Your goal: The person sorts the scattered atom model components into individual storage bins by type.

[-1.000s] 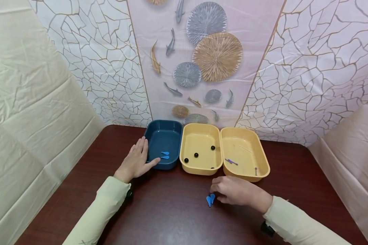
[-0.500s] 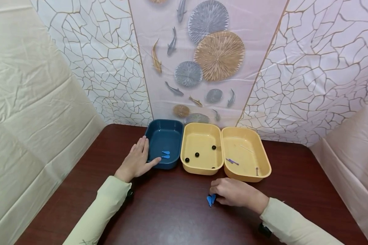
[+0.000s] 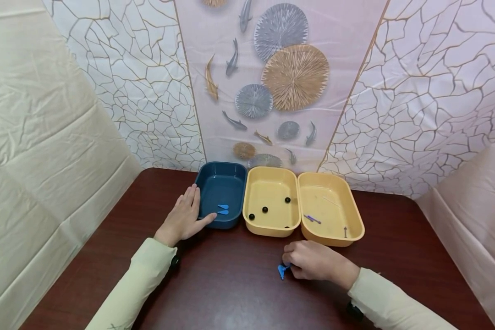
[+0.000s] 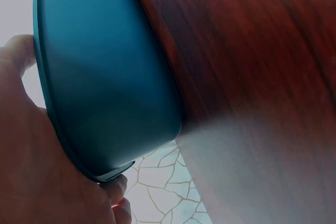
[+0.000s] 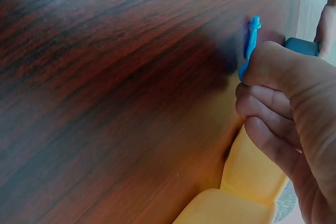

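My right hand (image 3: 313, 260) is low over the table, thumb and fingers pinching a small blue teardrop-shaped piece (image 3: 288, 266). A second such piece touches or overlaps it on the table. In the right wrist view, a blue piece (image 5: 252, 38) with a knobbed narrow end shows beyond the thumb; fingertips hide part of it. My left hand (image 3: 183, 215) rests with straight fingers along the left rim of the dark blue tray (image 3: 220, 223), thumb over the near corner. Inside that tray lie two matching blue pieces (image 3: 222, 209). The left wrist view shows the tray's outer wall (image 4: 105, 72).
Right of the blue tray, a yellow tray (image 3: 272, 232) holds several black balls (image 3: 265, 209). Another yellow tray (image 3: 334, 241) beside it contains several thin purple sticks (image 3: 312, 219) and a pale stick. A patterned cloth (image 3: 231, 142) hangs behind the dark wooden table (image 3: 231, 293).
My right hand has closed its fingertips on one blue piece, which has tilted against the other. The left hand stays on the tray's rim.
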`<state>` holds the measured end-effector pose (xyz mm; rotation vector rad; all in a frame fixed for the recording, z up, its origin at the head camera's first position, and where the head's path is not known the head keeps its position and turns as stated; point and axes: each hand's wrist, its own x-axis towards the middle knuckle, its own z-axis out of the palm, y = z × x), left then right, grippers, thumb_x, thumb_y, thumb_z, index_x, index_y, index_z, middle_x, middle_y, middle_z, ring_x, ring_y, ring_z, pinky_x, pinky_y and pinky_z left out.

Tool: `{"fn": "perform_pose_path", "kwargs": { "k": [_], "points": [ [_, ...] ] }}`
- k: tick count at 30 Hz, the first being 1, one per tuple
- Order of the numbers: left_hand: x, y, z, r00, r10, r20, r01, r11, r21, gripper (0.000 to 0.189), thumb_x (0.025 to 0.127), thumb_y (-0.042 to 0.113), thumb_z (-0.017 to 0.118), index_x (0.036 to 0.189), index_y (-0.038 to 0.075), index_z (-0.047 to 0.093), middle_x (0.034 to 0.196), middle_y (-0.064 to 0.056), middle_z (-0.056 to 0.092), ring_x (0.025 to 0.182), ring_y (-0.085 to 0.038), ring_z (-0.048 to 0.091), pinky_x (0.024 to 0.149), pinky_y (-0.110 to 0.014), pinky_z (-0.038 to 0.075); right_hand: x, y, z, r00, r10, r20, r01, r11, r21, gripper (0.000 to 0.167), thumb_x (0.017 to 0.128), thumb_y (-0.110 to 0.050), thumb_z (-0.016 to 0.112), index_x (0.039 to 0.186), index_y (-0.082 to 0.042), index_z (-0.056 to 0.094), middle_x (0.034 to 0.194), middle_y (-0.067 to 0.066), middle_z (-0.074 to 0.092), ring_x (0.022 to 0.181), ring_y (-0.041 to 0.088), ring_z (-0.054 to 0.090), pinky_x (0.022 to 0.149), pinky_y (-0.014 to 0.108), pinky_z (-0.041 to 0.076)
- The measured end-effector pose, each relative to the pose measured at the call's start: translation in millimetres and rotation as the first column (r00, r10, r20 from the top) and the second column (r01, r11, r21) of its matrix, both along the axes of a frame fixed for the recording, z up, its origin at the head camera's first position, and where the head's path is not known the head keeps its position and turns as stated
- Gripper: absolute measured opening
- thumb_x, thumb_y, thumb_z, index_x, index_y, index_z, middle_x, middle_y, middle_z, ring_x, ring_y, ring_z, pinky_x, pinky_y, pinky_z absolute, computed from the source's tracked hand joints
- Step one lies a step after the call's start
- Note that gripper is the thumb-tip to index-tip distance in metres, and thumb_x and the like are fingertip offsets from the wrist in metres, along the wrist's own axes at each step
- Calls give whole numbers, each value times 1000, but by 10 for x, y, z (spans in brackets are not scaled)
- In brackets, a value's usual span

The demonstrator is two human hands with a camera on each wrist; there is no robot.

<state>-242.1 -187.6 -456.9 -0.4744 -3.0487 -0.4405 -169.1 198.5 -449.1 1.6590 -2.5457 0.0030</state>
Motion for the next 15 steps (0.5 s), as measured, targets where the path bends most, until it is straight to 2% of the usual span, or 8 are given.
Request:
{"fn": "perform_pose_path", "kwargs": {
  "k": [5, 9, 15],
  "points": [
    [-2, -2, -1, 1000, -2, -3, 2, 1000, 1, 104, 102, 64, 52, 165, -9, 12, 176, -26, 10, 164, -45, 13, 133, -61, 17, -1, 7, 55, 1000, -20, 9, 20, 1000, -15, 27, 75, -5, 78, 69, -22, 57, 72, -12, 52, 66, -2, 44, 56, 9, 33],
    [-4, -3, -2, 1000, -3, -4, 3, 1000, 3, 104, 102, 64, 52, 165, -9, 12, 176, -26, 10, 164, -46, 13, 133, -61, 17, -30, -2, 138, 1000, -23, -6, 23, 1000, -20, 26, 75, -6, 78, 70, -21, 57, 71, -11, 53, 67, 0, 48, 57, 9, 35],
    [-4, -9, -14, 1000, -2, -7, 2, 1000, -3, 104, 102, 64, 51, 165, -9, 13, 176, -26, 10, 164, -45, 13, 133, -60, 17, -109, -50, 320, 999, -27, -21, 26, 999, -35, 25, 74, -4, 77, 71, -19, 58, 73, -10, 52, 65, 1, 46, 58, 11, 37]
  ]
}}
